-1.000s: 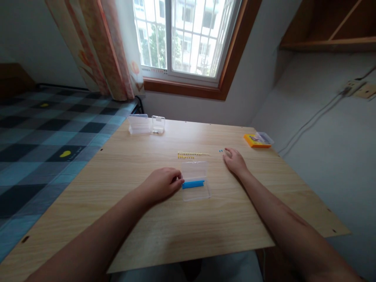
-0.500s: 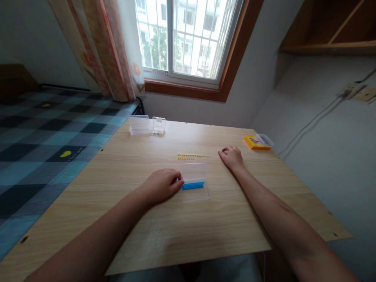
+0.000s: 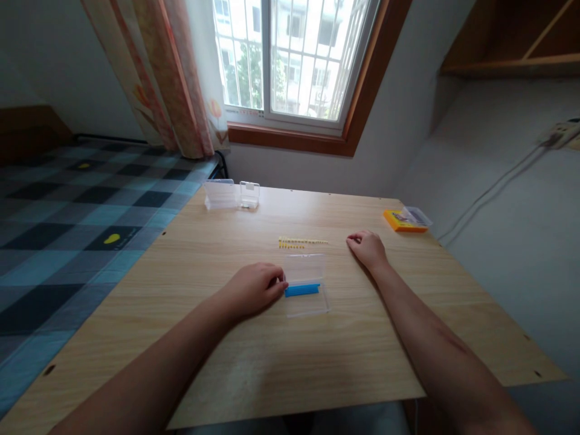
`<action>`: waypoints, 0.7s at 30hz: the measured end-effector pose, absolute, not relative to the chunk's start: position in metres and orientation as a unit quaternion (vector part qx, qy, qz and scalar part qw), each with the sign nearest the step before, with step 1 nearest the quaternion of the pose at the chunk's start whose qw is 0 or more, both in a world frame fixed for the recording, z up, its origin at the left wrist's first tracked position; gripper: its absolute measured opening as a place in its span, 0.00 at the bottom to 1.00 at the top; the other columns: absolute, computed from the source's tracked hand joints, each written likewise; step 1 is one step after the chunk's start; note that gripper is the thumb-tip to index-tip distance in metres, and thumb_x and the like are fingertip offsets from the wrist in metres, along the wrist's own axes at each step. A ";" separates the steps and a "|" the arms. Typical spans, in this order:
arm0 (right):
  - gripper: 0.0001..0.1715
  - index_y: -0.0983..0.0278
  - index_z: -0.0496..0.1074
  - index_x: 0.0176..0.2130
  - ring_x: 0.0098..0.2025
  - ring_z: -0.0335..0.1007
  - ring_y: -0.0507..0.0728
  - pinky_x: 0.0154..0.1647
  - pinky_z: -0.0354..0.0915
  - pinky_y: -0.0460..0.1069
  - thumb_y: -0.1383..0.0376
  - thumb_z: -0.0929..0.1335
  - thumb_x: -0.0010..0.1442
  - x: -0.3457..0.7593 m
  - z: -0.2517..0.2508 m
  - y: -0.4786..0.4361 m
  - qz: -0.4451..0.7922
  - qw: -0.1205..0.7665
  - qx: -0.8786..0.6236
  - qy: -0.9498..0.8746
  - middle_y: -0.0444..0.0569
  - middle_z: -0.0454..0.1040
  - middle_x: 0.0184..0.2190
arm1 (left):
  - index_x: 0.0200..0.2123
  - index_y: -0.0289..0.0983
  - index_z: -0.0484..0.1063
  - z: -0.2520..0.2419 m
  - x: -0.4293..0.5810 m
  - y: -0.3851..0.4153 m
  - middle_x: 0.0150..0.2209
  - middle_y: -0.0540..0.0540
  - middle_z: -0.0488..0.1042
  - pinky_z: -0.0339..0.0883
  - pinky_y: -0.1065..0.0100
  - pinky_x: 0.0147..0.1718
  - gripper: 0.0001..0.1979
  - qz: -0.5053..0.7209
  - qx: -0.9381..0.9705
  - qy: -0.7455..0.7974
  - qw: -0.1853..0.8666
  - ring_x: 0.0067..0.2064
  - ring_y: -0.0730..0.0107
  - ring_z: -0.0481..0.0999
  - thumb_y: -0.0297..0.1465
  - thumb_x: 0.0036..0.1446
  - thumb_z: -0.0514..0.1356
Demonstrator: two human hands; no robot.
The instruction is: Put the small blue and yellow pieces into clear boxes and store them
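Right of centre: loose blue pieces no longer visible beside right hand [image 3: 368, 249]; possibly lifted, grasp undeterminable. Centre: left hand [image 3: 257, 287] curled at clear case [image 3: 308, 266], hold unclear.

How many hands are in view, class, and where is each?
2: the left hand at the left edge of the open clear case, beside the blue pieces; the right hand to the right of the yellow pieces.

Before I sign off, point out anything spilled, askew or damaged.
Only slight oddity: at right, the clear plastic overlaps the orange box rather than lining up with it. The yellow pieces lie in rows; no spill or damage shows.
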State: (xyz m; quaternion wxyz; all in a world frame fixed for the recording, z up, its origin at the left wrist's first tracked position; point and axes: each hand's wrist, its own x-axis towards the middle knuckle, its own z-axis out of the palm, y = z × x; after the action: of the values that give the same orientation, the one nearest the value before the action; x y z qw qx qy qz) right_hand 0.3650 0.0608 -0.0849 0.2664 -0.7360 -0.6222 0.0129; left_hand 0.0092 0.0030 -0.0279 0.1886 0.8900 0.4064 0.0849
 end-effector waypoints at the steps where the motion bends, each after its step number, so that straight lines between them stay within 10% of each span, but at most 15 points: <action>1: 0.14 0.63 0.84 0.38 0.45 0.76 0.60 0.50 0.66 0.50 0.61 0.69 0.59 0.366 -0.084 0.059 0.020 0.262 -0.738 -0.622 0.53 0.82 0.40 | 0.32 0.39 0.74 -0.028 0.009 0.003 0.34 0.46 0.78 0.61 0.65 0.34 0.12 0.085 0.890 0.407 0.189 0.36 0.64 0.74 0.38 0.64 0.56; 21: 0.16 0.60 0.84 0.44 0.43 0.80 0.58 0.40 0.67 0.47 0.60 0.70 0.59 0.363 -0.066 0.047 0.068 0.190 -0.772 -0.603 0.50 0.84 0.40 | 0.33 0.40 0.74 -0.028 0.009 0.004 0.34 0.46 0.78 0.61 0.65 0.35 0.13 0.080 0.889 0.408 0.193 0.36 0.63 0.74 0.39 0.64 0.55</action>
State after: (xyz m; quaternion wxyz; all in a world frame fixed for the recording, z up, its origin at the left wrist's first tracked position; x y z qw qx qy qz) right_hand 0.3625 0.0466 -0.0660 0.1905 -0.7718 -0.6029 0.0678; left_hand 0.0092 0.0044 -0.0283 0.1925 0.8887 0.4085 0.0798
